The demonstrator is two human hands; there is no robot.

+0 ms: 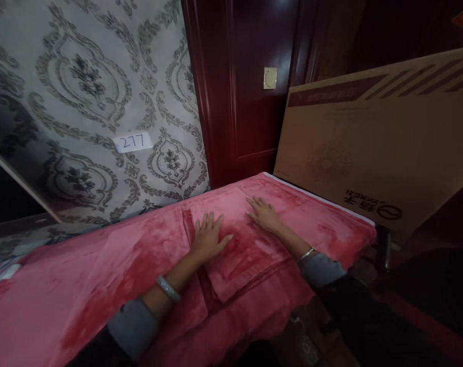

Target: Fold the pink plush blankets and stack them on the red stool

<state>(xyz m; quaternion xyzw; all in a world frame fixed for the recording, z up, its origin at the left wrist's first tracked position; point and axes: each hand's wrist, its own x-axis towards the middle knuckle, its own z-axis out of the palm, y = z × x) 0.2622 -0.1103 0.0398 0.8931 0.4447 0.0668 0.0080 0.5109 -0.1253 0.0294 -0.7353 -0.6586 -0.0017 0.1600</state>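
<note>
Both hands seen open, fingers spread, palms down; nothing gripped. Left hand (209,239) laid at the left edge of a folded, roughly rectangular pink-and-red plush cloth (235,265); right hand (265,215) placed flat near its far right edge. Folded cloth is located in front of the person, on a spread pink-and-red plush cover (117,270) of matching colour. Cover's far side is bordered by grey-and-white damask-patterned wallpaper (88,76), marked with a white paper label (132,141) reading "277". Large brown printed cardboard box (388,137) stood tilted at right.
</note>
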